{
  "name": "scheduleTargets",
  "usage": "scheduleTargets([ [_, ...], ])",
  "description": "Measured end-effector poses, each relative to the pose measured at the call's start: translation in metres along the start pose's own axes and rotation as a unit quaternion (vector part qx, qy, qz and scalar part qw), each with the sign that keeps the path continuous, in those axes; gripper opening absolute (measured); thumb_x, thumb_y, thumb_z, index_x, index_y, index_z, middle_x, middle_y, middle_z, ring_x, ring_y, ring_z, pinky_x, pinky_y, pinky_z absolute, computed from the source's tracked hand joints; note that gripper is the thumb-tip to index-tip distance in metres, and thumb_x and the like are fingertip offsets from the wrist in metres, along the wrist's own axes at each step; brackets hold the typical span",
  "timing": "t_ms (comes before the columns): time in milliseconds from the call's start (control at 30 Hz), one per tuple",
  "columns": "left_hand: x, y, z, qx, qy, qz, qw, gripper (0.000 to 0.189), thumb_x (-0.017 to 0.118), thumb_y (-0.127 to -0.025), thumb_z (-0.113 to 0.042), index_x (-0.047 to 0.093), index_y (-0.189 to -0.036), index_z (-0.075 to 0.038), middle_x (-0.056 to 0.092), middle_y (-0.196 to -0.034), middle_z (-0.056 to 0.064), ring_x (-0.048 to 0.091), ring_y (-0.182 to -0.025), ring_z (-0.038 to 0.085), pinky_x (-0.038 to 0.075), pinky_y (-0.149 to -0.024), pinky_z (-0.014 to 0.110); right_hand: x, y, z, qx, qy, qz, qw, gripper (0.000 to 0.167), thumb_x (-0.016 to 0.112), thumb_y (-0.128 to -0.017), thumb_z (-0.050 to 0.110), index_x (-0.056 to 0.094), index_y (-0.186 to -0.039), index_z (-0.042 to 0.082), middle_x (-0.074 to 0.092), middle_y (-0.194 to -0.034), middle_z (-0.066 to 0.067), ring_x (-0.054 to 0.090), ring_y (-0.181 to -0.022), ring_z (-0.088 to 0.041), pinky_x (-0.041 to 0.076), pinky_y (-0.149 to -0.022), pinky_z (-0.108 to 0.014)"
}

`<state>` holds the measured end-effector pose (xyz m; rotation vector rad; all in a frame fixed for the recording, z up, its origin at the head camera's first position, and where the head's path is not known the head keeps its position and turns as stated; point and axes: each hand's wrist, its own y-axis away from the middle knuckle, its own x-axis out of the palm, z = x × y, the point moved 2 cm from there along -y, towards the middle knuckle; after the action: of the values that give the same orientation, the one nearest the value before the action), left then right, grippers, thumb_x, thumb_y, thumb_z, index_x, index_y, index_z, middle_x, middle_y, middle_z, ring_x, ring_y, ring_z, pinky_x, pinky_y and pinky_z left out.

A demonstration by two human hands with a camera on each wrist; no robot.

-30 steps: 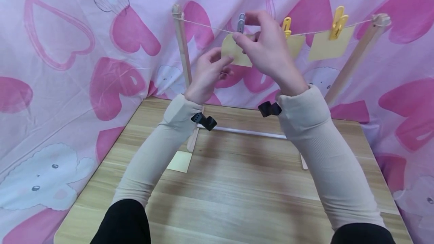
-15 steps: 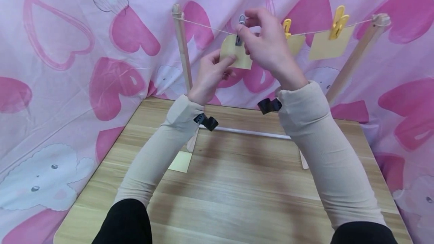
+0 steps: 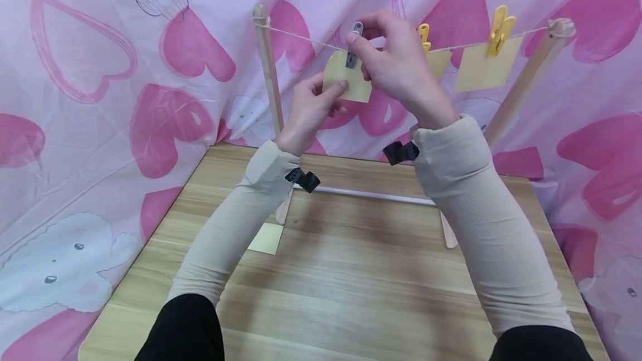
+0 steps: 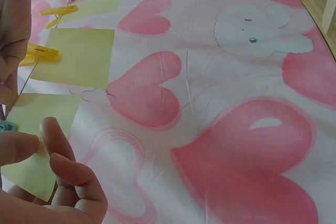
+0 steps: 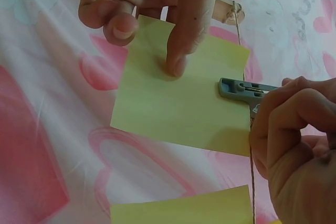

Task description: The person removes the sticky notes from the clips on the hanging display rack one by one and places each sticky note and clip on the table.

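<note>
Right hand [image 3: 401,71] is raised at the string [image 3: 301,37], thumb and fingers clamped on the upper end of the grey clip [image 3: 353,49]. The clip's lower end sits over the top edge of the yellow note [image 3: 346,79], which hangs just under the hand's fingertips. In the right wrist view the clip's flat end overlaps the note's edge right at the string; cannot tell whether it bites both.

Left hand [image 3: 308,110] sits below and beside the right hand, pinching the same note near its lower edge: thumb on the near face, fingers curled behind. The right wrist view shows one fingertip pressed flat on the paper.

Past the right hand along the string, two more yellow notes hang: the near one [image 3: 437,63] under a small yellow peg [image 3: 424,37], mostly hidden by the hand, the far one [image 3: 484,66] under a larger yellow peg [image 3: 498,29]. The string runs between two wooden posts, one [image 3: 268,71] just outboard of the left hand, the other [image 3: 526,79] well beyond the right.

Below the left forearm, a loose yellow note [image 3: 267,238] lies flat on the wooden surface [image 3: 351,283], well apart from both hands. Pink heart-print cloth [image 3: 125,99] hangs behind everything.
</note>
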<state>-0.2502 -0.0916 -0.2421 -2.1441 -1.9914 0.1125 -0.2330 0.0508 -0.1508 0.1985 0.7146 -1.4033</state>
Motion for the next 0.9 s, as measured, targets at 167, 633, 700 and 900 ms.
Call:
scheduleTargets([
  [167,-0.0017,0.0013,-0.0003,0.004,-0.006,0.005,1.0,0.023,0.063,-0.093,-0.014,0.066,-0.111,-0.001,0.064,-0.077,0.003,0.06,-0.058,0.016,0.045,-0.057,0.023,0.0004,0.0004,0.0011,-0.004,0.007,0.0,1.0,0.036,0.053,-0.098,0.034,0.053,-0.129,0.015,0.054,-0.112,0.003,0.055,-0.064,-0.015,0.048,-0.059,-0.024],
  [633,-0.0035,0.0044,-0.0013,0.008,-0.004,0.004,1.0,0.022,0.063,-0.093,-0.015,0.067,-0.11,-0.001,0.064,-0.077,0.003,0.06,-0.059,0.018,0.045,-0.058,0.023,0.0065,0.0021,0.0036,-0.046,-0.009,-0.046,0.9978,0.027,0.06,-0.095,0.028,0.061,-0.118,0.013,0.059,-0.108,0.005,0.06,-0.067,-0.017,0.049,-0.062,-0.025],
  [700,-0.0033,0.0045,-0.0013,0.009,-0.002,0.004,1.0,0.022,0.063,-0.092,-0.015,0.067,-0.109,-0.001,0.064,-0.077,0.003,0.06,-0.059,0.018,0.045,-0.058,0.024,0.0071,0.0027,0.0038,-0.052,-0.003,-0.056,0.997,0.026,0.06,-0.095,0.028,0.062,-0.117,0.014,0.061,-0.11,0.004,0.061,-0.071,-0.018,0.05,-0.065,-0.025],
  [900,-0.0031,0.0055,-0.0002,0.008,0.003,0.009,0.9999,0.023,0.063,-0.093,-0.015,0.066,-0.11,-0.001,0.064,-0.077,0.003,0.06,-0.057,0.015,0.046,-0.059,0.024,0.0062,0.0039,0.0032,-0.076,0.022,-0.087,0.9931,0.025,0.062,-0.094,0.03,0.066,-0.115,0.016,0.065,-0.111,0.003,0.052,-0.068,-0.013,0.042,-0.061,-0.023],
])
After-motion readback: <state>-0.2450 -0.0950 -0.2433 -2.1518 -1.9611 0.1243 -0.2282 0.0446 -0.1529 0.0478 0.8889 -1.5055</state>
